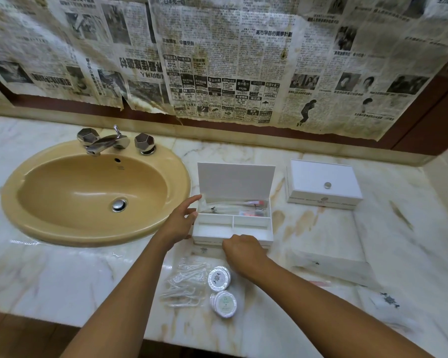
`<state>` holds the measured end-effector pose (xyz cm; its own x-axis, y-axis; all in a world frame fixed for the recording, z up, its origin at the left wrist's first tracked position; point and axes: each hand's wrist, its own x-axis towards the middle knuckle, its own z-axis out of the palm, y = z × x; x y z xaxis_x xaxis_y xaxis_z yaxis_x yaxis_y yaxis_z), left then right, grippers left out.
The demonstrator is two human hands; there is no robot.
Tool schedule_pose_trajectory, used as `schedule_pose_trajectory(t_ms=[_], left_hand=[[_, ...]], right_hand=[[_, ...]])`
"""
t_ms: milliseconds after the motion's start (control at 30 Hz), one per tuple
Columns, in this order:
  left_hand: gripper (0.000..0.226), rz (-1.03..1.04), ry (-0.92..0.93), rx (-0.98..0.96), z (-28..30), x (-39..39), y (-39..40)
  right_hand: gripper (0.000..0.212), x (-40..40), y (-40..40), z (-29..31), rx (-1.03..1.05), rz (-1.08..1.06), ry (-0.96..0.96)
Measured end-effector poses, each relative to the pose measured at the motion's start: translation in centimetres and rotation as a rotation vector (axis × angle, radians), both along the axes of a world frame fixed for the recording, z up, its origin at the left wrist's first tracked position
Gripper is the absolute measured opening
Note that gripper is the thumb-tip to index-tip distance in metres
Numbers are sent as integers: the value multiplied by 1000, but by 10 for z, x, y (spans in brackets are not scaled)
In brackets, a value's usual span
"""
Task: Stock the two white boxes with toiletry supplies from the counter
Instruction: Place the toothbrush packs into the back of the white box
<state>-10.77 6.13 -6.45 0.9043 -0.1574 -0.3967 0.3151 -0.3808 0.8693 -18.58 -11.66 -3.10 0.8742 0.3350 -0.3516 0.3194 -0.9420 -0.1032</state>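
The open box (pixel 233 226) sits mid-table (pixel 62 275), lid upright, with wrapped toothbrushes (pixel 241 205) in its back compartment (the two front ones look bare). The left hand (pixel 180 223) rests against the box's side at 9 o'clock, fingers straight and relaxed. The right hand (pixel 241 251) is at the front wall, 6 o'clock, fingers curled under; whether it grasps anything cannot be told. The shut box (pixel 323 183) stands well apart at 2 o'clock. Near the table's edge, at 6 o'clock from the open box, lie clear packets (pixel 184 285) beside two round soaps (pixel 221 291). More clear packets (pixel 347 277) lie at 4 o'clock. The sink (pixel 88 192) with its tap (pixel 106 143) fills 9 o'clock; newspaper (pixel 217 55) covers the wall.
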Motion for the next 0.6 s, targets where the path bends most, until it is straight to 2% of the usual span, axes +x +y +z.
schedule_pose_trajectory(t_ms=[400, 600], left_hand=[[43, -27, -50, 33, -2, 1, 3], [46, -23, -1, -38, -1, 2, 5]], right_hand=[[16, 19, 1, 34, 120, -62, -93], [16, 46, -12, 62, 152, -106, -247]])
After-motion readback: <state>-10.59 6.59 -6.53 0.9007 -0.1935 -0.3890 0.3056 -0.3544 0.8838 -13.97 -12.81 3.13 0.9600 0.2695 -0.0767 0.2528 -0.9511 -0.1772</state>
